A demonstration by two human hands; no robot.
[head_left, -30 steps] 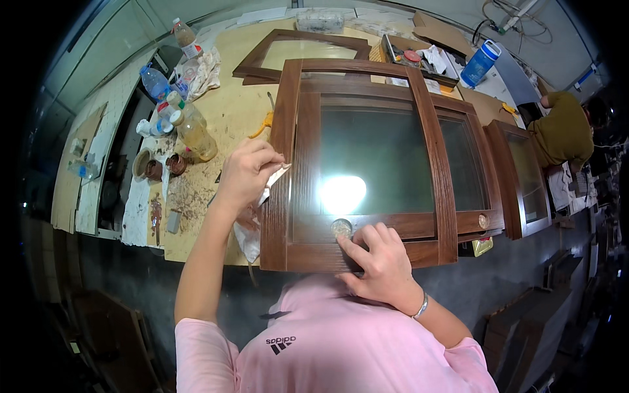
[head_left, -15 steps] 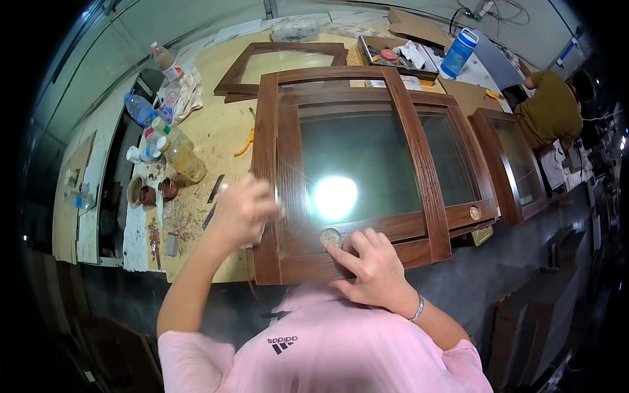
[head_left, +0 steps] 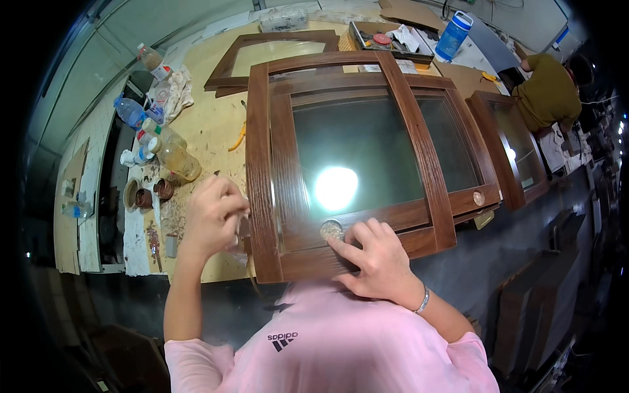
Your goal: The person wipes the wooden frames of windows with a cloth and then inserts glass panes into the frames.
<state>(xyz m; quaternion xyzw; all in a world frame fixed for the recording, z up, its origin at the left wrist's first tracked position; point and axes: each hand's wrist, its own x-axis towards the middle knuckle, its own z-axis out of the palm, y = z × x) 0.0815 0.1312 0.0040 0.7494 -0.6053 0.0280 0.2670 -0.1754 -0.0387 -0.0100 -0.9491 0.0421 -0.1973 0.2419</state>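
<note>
- Left hand [head_left: 213,216] is pinching a pale scrap [head_left: 234,242]
- Right hand [head_left: 375,259], loosely spread, is touching a disc [head_left: 331,230] on the brown frame [head_left: 261,170]
- Frame is lying over the worktop [head_left: 209,131]; uneven leaning could be shifting it

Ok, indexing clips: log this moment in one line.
left hand: curled, beside frame | right hand: fingertip at disc | bottles: left of frame

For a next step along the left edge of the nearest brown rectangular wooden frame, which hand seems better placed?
Probably the left hand: it sits beside that edge of the frame, while the right hand is farther right, by a pale round disc.
</note>
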